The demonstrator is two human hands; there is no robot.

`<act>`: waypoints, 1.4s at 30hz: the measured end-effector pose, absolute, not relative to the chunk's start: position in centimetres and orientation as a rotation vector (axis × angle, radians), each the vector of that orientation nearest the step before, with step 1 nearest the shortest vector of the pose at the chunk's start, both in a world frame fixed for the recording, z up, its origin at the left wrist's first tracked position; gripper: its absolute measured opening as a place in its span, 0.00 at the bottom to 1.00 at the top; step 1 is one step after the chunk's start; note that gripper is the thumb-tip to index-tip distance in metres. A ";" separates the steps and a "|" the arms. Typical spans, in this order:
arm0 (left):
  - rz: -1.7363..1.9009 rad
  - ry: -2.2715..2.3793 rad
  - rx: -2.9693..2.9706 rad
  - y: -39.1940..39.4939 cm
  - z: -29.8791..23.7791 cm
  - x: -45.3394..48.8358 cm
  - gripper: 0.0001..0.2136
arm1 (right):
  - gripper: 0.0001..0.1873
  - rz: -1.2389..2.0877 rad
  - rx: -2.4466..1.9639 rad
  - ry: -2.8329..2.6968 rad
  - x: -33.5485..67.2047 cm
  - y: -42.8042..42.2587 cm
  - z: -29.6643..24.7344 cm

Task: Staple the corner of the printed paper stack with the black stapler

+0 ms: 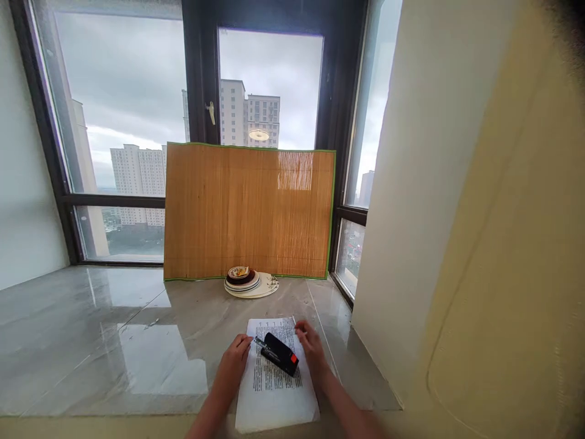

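Note:
A black stapler (278, 355) with a red patch at one end lies slanted over a printed sheet of paper (274, 410). Its silver metal end sticks out to the upper left. The fingers of my left hand (236, 356) are closed at that metal end, by the paper's left edge. Beside the paper's upper right edge, my right hand (312, 347) has its thumb and fingers drawn together, a little apart from the stapler. Whatever those fingertips may hold is too small to make out.
Plates and small bowls (242, 281) are stacked on the glossy grey stone sill (192, 317). Behind them a bamboo mat (247, 213) with green edging leans against the window (269, 61). A pale wall (411, 201) rises close on the right.

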State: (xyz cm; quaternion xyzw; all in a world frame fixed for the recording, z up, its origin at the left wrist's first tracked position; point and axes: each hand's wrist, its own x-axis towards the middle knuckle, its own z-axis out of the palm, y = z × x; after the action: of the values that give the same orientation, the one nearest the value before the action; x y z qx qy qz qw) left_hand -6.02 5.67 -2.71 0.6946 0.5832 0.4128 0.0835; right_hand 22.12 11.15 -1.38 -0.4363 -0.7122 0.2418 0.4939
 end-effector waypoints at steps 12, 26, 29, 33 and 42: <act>1.169 1.585 2.120 7.2 -4.2 -6.5 0.14 | 0.27 0.732 -0.919 -2.009 20.3 9.1 -3.2; 1.167 1.508 1.938 7.0 -3.3 -7.1 0.12 | 0.28 0.792 -0.982 -1.978 20.7 9.2 -3.5; 1.155 1.461 1.894 6.9 -2.9 -7.3 0.14 | 0.28 0.823 -1.002 -1.966 20.9 9.3 -3.8; 1.110 1.489 1.912 6.7 -2.6 -7.4 0.13 | 0.28 0.831 -1.035 -1.947 21.1 9.3 -3.9; 1.188 1.434 1.909 7.0 -2.6 -7.6 0.13 | 0.26 0.810 -1.005 -1.945 21.0 9.2 -3.5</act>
State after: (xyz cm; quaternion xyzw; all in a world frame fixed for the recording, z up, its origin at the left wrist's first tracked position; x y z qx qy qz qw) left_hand -7.55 6.97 -2.60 0.6959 0.5227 0.4328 0.2350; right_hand 21.04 9.25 -3.48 -0.3960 -0.7662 0.3192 0.3928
